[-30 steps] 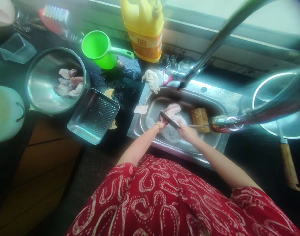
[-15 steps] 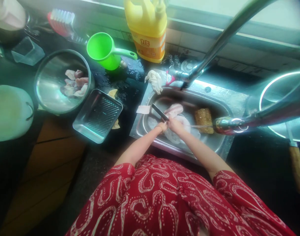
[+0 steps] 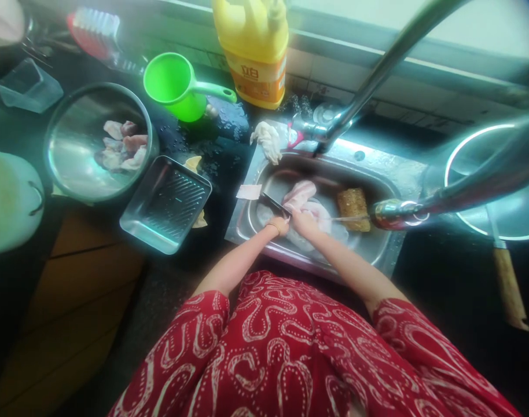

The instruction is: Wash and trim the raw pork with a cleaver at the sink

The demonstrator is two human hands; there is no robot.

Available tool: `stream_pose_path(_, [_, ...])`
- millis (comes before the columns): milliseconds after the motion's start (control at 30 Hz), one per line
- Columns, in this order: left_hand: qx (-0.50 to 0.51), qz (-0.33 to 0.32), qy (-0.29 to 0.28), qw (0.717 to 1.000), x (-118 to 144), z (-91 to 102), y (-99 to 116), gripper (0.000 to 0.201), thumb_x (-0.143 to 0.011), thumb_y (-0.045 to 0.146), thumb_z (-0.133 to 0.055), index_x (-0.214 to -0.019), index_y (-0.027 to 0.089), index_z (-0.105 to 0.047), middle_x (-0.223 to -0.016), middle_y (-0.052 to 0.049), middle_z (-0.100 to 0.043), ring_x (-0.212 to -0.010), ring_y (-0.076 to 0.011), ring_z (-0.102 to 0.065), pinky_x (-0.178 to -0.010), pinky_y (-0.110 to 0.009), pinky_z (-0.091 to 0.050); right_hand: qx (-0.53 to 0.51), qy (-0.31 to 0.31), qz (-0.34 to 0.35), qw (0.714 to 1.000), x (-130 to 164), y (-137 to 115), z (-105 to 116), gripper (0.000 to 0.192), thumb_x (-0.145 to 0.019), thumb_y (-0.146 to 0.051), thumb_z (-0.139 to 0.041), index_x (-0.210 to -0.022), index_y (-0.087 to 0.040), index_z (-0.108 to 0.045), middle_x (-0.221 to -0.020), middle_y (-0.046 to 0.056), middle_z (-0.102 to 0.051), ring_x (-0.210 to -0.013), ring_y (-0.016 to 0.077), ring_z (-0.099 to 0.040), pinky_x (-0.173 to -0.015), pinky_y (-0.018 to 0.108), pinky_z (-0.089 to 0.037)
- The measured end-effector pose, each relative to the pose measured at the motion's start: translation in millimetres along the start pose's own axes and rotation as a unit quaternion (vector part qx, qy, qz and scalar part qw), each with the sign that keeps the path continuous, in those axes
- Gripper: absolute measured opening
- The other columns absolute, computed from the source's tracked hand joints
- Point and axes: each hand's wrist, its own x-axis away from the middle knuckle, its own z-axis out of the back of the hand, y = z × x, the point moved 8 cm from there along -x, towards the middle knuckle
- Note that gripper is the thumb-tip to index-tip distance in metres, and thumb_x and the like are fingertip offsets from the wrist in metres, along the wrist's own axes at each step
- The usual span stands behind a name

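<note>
Both hands meet over the steel sink [image 3: 379, 246], with the sink as the reference for everything else. The left hand [image 3: 279, 225] is closed around the handle of a knife [image 3: 273, 204], whose dark blade angles up and away toward the sink's far-left corner. The right hand [image 3: 305, 220] sits just beside the left, fingers curled down onto a pale slab of meat [image 3: 300, 194] that lies inside the basin; how tightly it grips cannot be told. A thin stream of water [image 3: 349, 218] runs from the spout of the faucet [image 3: 390, 211] at the sink's right side toward the hands. A brown scouring sponge [image 3: 352, 208] lies in the basin's right half, apart from the meat.

On the sink's far-left rim rests a crumpled white cloth [image 3: 267, 141], and a small pale scrap [image 3: 248, 191] lies on its left rim. Left of the sink on the dark tabletop [image 3: 442, 272] stands a rectangular steel tray [image 3: 165, 204], and further left a round steel bowl [image 3: 69, 168] holding cut meat pieces [image 3: 121, 145]. Behind the tray is a green scoop [image 3: 175, 87], and behind the sink's left end a yellow jug [image 3: 256, 49]. Right of the sink, a wooden handle [image 3: 507, 289] reaches forward from a round steel pan [image 3: 499, 197].
</note>
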Motion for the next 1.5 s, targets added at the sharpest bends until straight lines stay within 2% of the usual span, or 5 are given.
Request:
stream_pose_path(433, [0.115,0.061,0.223,0.966,120.2,107.2,-57.1,0.040,-0.094,0.037,-0.034,-0.103,0.019,-0.068,-0.106,-0.007,-0.070,-0.099,-0.0204,-0.064,-0.086,-0.027,-0.046,-0.043,-0.010,-0.023,0.999,55.7,92.8,5.4,0.036,-0.094,-0.035,-0.043,-0.118,-0.016,-0.061,-0.101,0.015,-0.070,-0.089,0.0252,-0.065,-0.077,0.031,-0.045])
stream_pose_path(733, [-0.048,0.175,0.334,0.925,139.9,173.1,-87.6,0.043,-0.090,0.043,-0.043,-0.115,0.012,-0.060,-0.114,-0.017,-0.063,-0.114,-0.0327,-0.054,-0.100,-0.045,-0.035,-0.168,0.095,-0.119,0.974,88.9,140.3,15.9,0.023,-0.089,-0.028,-0.046,-0.092,-0.014,-0.063,-0.079,0.009,-0.067,-0.076,0.0196,-0.063,-0.068,0.026,-0.043])
stream_pose_path(867, [-0.047,0.110,0.368,0.922,108.9,156.5,-62.8,0.043,-0.088,0.031,-0.049,-0.127,0.013,-0.050,-0.131,-0.018,-0.052,-0.123,-0.0313,-0.048,-0.103,-0.043,-0.034,-0.227,0.108,-0.151,0.956,96.4,153.6,15.1,0.022,-0.085,-0.031,-0.046,-0.088,-0.015,-0.062,-0.067,0.005,-0.063,-0.063,0.0169,-0.059,-0.060,0.025,-0.042])
stream_pose_path(1100, [0.103,0.054,0.175,0.978,-13.7,53.2,-18.0,0.060,-0.081,0.041,-0.066,-0.128,0.011,-0.044,-0.124,-0.018,-0.057,-0.113,-0.0272,-0.058,-0.091,-0.029,-0.043,-0.284,0.109,-0.174,0.936,110.3,147.2,5.8,0.021,-0.084,-0.032,-0.045,-0.085,-0.017,-0.059,-0.060,0.002,-0.060,-0.055,0.0151,-0.055,-0.055,0.024,-0.041])
stream_pose_path(1500, [0.170,-0.049,0.222,0.959,-48.1,52.0,-29.6,0.019,-0.087,0.027,-0.056,-0.101,0.013,-0.058,-0.102,-0.009,-0.064,-0.094,-0.0186,-0.059,-0.085,-0.027,-0.045,-0.324,0.090,-0.118,0.934,76.6,111.9,0.3,0.029,-0.086,-0.036,-0.042,-0.089,-0.016,-0.063,-0.065,0.005,-0.062,-0.070,0.0209,-0.061,-0.064,0.029,-0.046])
